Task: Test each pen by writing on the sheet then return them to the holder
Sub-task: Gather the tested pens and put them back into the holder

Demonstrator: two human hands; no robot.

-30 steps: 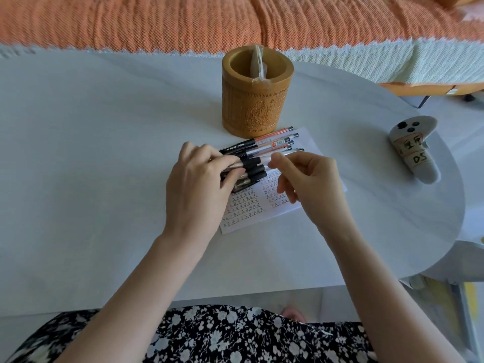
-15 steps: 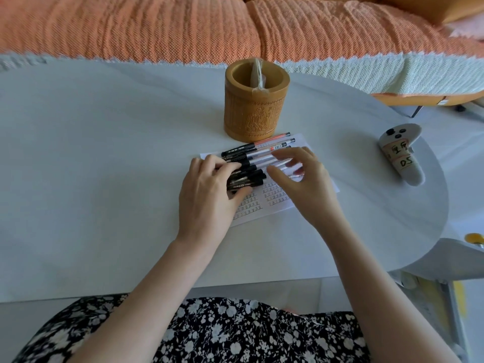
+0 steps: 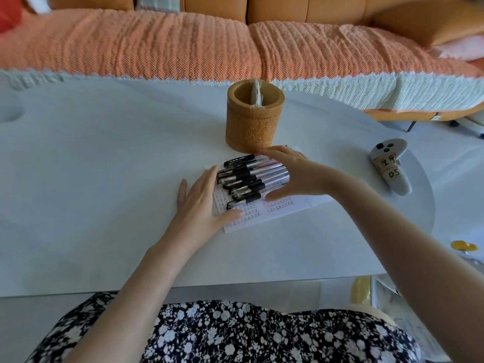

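Several black-capped pens (image 3: 248, 176) lie side by side in a row on a white sheet (image 3: 282, 208) covered with handwritten marks. My left hand (image 3: 201, 203) lies flat on the table with straight fingers, its edge against the cap ends of the pens. My right hand (image 3: 296, 171) cups the other ends of the pens, fingers above the row and thumb below it. A carved bamboo holder (image 3: 255, 119) stands upright just behind the pens, with a clear plastic wrapper inside it.
The round white table (image 3: 91, 179) spreads to the left. A grey controller with taped labels (image 3: 390, 165) lies at the right edge. An orange-covered sofa (image 3: 157, 45) runs behind the table. A yellow object (image 3: 462, 246) sits below the table edge at right.
Both hands have opened out and shifted to the two ends of the pen row, squaring the pens together. The view has tilted up, showing more of the sofa.
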